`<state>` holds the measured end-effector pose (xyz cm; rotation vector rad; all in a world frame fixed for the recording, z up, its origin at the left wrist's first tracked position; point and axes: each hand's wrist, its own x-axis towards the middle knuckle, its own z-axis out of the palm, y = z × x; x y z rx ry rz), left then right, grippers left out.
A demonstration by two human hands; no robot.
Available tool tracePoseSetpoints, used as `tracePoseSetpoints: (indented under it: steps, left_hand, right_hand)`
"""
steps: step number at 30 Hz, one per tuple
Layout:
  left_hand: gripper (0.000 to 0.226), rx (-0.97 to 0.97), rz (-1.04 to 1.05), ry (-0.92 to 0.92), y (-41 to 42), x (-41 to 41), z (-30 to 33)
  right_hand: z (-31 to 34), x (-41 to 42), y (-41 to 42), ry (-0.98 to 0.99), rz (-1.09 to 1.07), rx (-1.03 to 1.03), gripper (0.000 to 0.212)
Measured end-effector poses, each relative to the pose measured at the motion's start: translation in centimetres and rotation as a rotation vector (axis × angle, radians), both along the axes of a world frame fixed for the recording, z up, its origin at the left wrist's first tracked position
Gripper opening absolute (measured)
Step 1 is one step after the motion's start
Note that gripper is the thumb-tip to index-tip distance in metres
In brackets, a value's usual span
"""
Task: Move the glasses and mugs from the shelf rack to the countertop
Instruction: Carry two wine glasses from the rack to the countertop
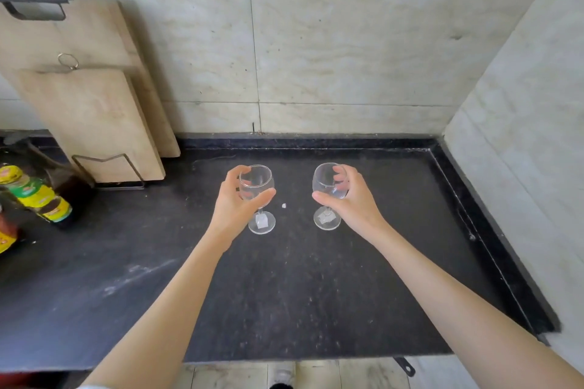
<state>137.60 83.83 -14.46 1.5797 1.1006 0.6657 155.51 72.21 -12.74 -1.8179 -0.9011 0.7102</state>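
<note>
Two clear stemmed wine glasses stand upright on the dark stone countertop (284, 294), side by side and apart, toward the far middle of the surface. The left hand (235, 200) curls round the bowl of the left wine glass (257, 186), thumb on the near side and fingers wrapped over the far side. The right hand (349, 196) grips the bowl of the right wine glass (325, 181) the same way. Each round foot carries a small pale sticker, and both feet seem to rest on the counter, though contact cannot be told for sure. A tiny white crumb (284, 205) lies between the glasses. At far left, two wooden cutting boards (91, 110) lean against the tiled wall in a wire stand (107, 167). Bottles with yellow and green labels (38, 196) are at the left edge.
</note>
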Motion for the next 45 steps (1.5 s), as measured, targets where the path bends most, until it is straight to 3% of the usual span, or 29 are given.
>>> tracePoseSetpoints:
  steps: [9, 13, 17, 28, 34, 37, 41, 45]
  left_hand:
    - [0.056, 0.032, -0.022, 0.086, 13.7, 9.6, -5.3]
    - [0.066, 0.008, -0.022, 0.108, 17.5, 12.6, -7.7]
    - [0.060, -0.005, -0.027, 0.120, 19.8, 14.8, -9.5]
    - [0.069, -0.012, -0.036, 0.146, 22.4, 16.9, -11.5]
    - [0.090, -0.068, -0.036, 0.189, 22.3, 17.4, -10.9]
    - [0.096, -0.085, -0.060, 0.230, 21.5, 16.6, -10.1]
    - [0.082, 0.011, -0.081, 0.316, 19.3, 14.2, -7.8]
    - [0.073, 0.232, -0.148, 0.377, 16.5, 11.5, -3.2]
  right_hand:
    - [-6.4, 7.9, 15.6, -0.022, 0.009, -0.127, 0.068]
    - [-8.9, 10.4, 20.7, -0.013, -0.009, -0.141, 0.067]
    - [-11.1, 11.9, 23.6, -0.028, -0.024, -0.164, 0.067]
    - [-13.4, 13.6, 26.4, -0.057, -0.016, -0.176, 0.069]
    - [-12.8, 13.6, 26.1, -0.023, 0.021, -0.238, 0.098]
    - [-11.6, 13.3, 24.8, -0.061, 0.042, -0.256, 0.101]
    - [-8.8, 12.8, 22.2, -0.139, 0.078, -0.244, 0.090]
    - [-3.9, 11.2, 19.0, -0.334, 0.145, -0.170, 0.080]
